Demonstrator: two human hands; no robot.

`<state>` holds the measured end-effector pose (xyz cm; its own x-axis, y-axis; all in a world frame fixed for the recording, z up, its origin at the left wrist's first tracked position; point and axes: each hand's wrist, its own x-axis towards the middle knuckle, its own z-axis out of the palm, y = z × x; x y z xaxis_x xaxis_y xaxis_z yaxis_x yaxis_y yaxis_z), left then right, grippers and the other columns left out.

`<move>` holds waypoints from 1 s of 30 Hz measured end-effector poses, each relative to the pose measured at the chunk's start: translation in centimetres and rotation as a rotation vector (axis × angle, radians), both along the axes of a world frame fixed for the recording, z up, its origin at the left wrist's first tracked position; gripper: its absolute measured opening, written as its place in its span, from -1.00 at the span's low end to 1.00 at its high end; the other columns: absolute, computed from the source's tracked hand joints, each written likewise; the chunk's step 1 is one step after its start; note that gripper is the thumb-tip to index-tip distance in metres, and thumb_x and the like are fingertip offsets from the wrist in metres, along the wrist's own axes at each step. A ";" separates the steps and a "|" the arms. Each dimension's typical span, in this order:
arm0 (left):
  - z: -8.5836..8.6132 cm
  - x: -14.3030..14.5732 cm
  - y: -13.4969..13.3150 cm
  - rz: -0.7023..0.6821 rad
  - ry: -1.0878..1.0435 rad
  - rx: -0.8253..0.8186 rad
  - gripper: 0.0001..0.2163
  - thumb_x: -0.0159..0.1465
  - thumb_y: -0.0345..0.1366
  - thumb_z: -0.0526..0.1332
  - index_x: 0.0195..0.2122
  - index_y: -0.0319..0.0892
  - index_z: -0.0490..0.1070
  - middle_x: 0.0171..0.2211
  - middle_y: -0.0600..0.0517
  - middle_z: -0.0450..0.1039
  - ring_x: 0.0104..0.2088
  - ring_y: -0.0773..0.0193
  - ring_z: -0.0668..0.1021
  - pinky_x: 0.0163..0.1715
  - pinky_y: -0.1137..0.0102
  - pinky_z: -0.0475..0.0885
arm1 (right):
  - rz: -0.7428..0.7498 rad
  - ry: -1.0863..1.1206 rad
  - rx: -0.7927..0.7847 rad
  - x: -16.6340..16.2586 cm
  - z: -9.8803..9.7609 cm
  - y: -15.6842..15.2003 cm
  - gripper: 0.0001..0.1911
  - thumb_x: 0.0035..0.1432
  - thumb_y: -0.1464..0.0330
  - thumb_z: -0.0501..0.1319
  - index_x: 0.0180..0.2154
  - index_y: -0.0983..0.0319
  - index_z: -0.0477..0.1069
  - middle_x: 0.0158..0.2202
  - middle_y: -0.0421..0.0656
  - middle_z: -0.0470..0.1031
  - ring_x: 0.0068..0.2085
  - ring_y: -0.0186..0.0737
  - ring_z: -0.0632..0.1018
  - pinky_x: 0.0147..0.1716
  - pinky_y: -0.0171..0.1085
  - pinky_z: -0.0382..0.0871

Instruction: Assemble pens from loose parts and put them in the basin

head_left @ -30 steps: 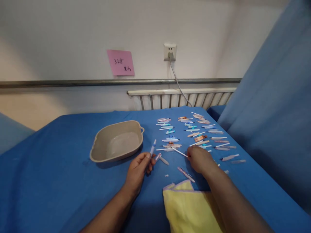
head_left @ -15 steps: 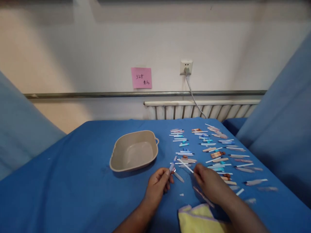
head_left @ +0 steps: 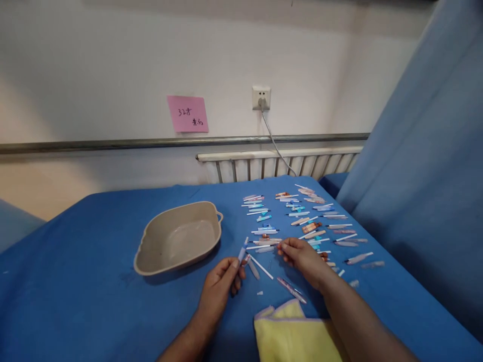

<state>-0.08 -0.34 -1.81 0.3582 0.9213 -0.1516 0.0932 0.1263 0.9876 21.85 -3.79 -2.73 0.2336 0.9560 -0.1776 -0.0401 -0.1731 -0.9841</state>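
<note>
My left hand [head_left: 225, 281] is closed around a pale blue pen barrel [head_left: 243, 250], which tilts upward from the fingers. A second small piece with a pinkish, shiny end also shows at these fingers. Just to the right, a white stick like a pen refill [head_left: 261, 267] and a translucent barrel [head_left: 253, 269] lie on the blue cloth. My right hand [head_left: 302, 256] is over the cloth at the near end of a row of pen parts [head_left: 266, 242]. Its fingers are pinched together, and what they hold, if anything, is hidden. A pinkish patterned pen [head_left: 292, 290] lies below it.
A beige basin [head_left: 181, 239] stands at the left on the blue cloth [head_left: 94, 301]. Rows of disassembled pen parts [head_left: 311, 228] spread over the right side. A yellow cloth [head_left: 298, 337] lies in front, near a tiny white tip [head_left: 260, 292]. Blue curtains [head_left: 422, 151] hang at the right.
My right hand has let go of the white stick, which now lies on the cloth, and has reached toward the row of parts. The view has turned right. My left hand keeps the barrel.
</note>
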 end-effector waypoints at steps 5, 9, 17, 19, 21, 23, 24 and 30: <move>0.2 -0.1 0.1 -0.019 0.050 0.050 -0.65 0.16 0.01 0.16 -0.49 -0.22 0.39 -0.65 0.10 0.30 -0.64 0.40 0.28 -0.62 0.50 0.17 | 0.019 0.205 0.048 -0.3 1.4 -0.4 -0.65 -0.07 0.19 0.30 -0.27 0.26 0.39 -0.35 -0.12 0.54 -0.50 -0.36 0.47 -0.54 -0.39 0.27; 0.7 0.0 -0.1 -0.020 0.106 0.133 -0.68 0.14 -0.01 0.19 -0.47 -0.20 0.42 -0.63 0.09 0.34 -0.62 0.37 0.32 -0.59 0.49 0.22 | 0.046 0.308 0.193 -0.9 2.2 -0.8 -0.64 -0.03 0.11 0.30 -0.31 0.23 0.36 -0.45 -0.17 0.55 -0.59 -0.37 0.44 -0.61 -0.39 0.24; 1.9 0.5 -1.5 -0.142 0.293 0.324 -0.76 0.20 -0.13 0.15 -0.43 -0.15 0.49 -0.51 0.04 0.47 -0.46 0.24 0.46 -0.42 0.45 0.30 | 0.029 0.127 0.231 -1.2 3.2 -1.5 -0.65 0.08 0.06 0.19 -0.36 0.23 0.41 -0.60 -0.29 0.40 -0.63 -0.41 0.34 -0.60 -0.40 0.19; 2.0 0.6 -1.8 -0.161 0.300 0.347 -0.77 0.20 -0.15 0.14 -0.43 -0.14 0.50 -0.50 0.04 0.48 -0.44 0.23 0.47 -0.39 0.45 0.31 | 0.026 0.098 0.232 -1.4 3.3 -1.6 -0.65 0.08 0.06 0.19 -0.36 0.22 0.41 -0.62 -0.30 0.36 -0.63 -0.40 0.33 -0.61 -0.40 0.18; 2.1 0.7 -2.0 -0.169 0.309 0.356 -0.77 0.21 -0.14 0.14 -0.45 -0.14 0.49 -0.51 0.05 0.47 -0.44 0.22 0.48 -0.39 0.45 0.31 | 0.029 0.081 0.236 -1.6 3.4 -1.6 -0.65 0.07 0.06 0.20 -0.35 0.22 0.41 -0.62 -0.31 0.35 -0.63 -0.40 0.32 -0.62 -0.40 0.18; 2.2 0.7 -2.1 -0.177 0.317 0.363 -0.76 0.21 -0.14 0.13 -0.45 -0.14 0.49 -0.51 0.05 0.47 -0.44 0.22 0.48 -0.39 0.45 0.30 | 0.039 0.074 0.240 -1.8 3.3 -1.6 -0.66 0.08 0.06 0.19 -0.34 0.22 0.40 -0.62 -0.31 0.35 -0.63 -0.40 0.33 -0.62 -0.40 0.19; 2.2 0.7 -2.1 -0.181 0.317 0.368 -0.76 0.21 -0.13 0.13 -0.45 -0.13 0.48 -0.51 0.06 0.47 -0.44 0.22 0.48 -0.39 0.45 0.30 | 0.047 0.072 0.240 -1.8 3.3 -1.6 -0.66 0.08 0.07 0.19 -0.34 0.22 0.40 -0.62 -0.31 0.35 -0.63 -0.40 0.33 -0.62 -0.40 0.19; 2.1 0.7 -2.0 -0.198 0.324 0.381 -0.78 0.22 -0.17 0.12 -0.45 -0.13 0.48 -0.51 0.07 0.46 -0.44 0.24 0.48 -0.38 0.46 0.30 | 0.083 0.057 0.260 -2.2 3.0 -1.7 -0.69 0.10 0.10 0.17 -0.32 0.22 0.40 -0.60 -0.29 0.37 -0.62 -0.40 0.34 -0.62 -0.40 0.22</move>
